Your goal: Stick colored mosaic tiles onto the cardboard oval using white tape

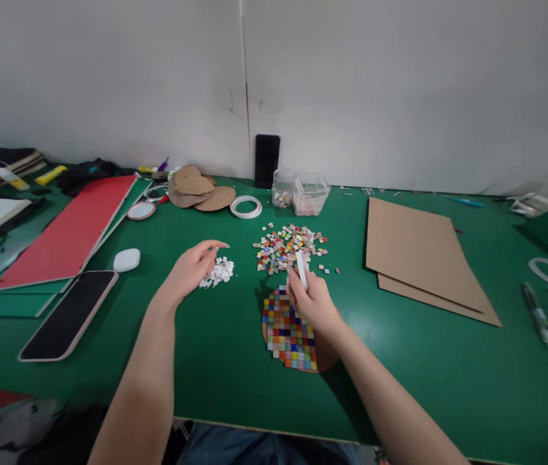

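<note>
Over a small pile of white paper-like bits [219, 272], my left hand [195, 266] hovers or rests with its index finger stretched out and nothing visible in it. My right hand [316, 300] is closed around a narrow white strip [301, 270], which points up and away from me; its lower end is hidden in the fingers. Beneath that hand lies a round cardboard disc [326, 355], largely covered by rows of small coloured mosaic tiles [286, 332]. Loose mosaic tiles [286, 247] lie scattered just beyond the disc.
Behind the tiles stand a clear cup [283, 187], a clear box [311, 194] and an upright phone [266, 160]. Tape [246, 207] and cardboard discs [196, 187] lie back left. Another phone [68, 316] lies left; cardboard sheets [419, 248] lie right.
</note>
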A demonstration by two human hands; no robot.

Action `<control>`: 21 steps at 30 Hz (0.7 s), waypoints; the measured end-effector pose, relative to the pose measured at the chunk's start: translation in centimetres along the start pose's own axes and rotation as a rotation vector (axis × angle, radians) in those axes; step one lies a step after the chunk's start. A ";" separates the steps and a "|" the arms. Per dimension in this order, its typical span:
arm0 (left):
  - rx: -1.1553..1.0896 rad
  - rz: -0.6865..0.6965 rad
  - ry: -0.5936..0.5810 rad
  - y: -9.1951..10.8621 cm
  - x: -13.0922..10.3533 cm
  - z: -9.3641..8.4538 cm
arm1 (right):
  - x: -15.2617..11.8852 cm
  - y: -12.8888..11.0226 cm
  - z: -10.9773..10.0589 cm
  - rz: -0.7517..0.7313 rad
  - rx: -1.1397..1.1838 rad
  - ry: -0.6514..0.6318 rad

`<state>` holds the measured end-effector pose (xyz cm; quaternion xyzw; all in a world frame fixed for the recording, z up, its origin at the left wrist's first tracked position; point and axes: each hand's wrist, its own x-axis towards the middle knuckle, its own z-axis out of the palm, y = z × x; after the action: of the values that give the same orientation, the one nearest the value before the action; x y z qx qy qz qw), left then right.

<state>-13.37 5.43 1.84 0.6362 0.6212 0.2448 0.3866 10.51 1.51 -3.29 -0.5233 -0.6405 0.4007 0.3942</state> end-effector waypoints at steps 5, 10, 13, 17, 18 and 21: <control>-0.288 0.071 -0.131 1.2 -0.5 0.2 | -0.1 -0.1 0.0 -0.011 0.023 0.003; -0.414 0.076 -0.304 2.8 -1.0 1.8 | -0.1 -0.3 0.3 0.023 0.119 0.034; -0.378 0.134 -0.331 3.3 -1.1 3.9 | -0.1 -0.5 0.4 0.043 0.201 0.038; -0.182 0.271 -0.270 3.5 -1.6 7.1 | 0.0 -0.7 0.6 0.028 0.281 0.017; -0.133 0.301 -0.247 3.5 -1.7 7.8 | 0.0 -0.7 0.6 0.019 0.292 0.006; -0.038 0.397 -0.141 3.2 -1.9 9.2 | 0.1 -0.8 0.7 0.025 0.343 -0.019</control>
<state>-4.41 2.02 -0.62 0.7542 0.4503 0.2828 0.3854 9.56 1.41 -2.76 -0.4526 -0.5599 0.5138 0.4666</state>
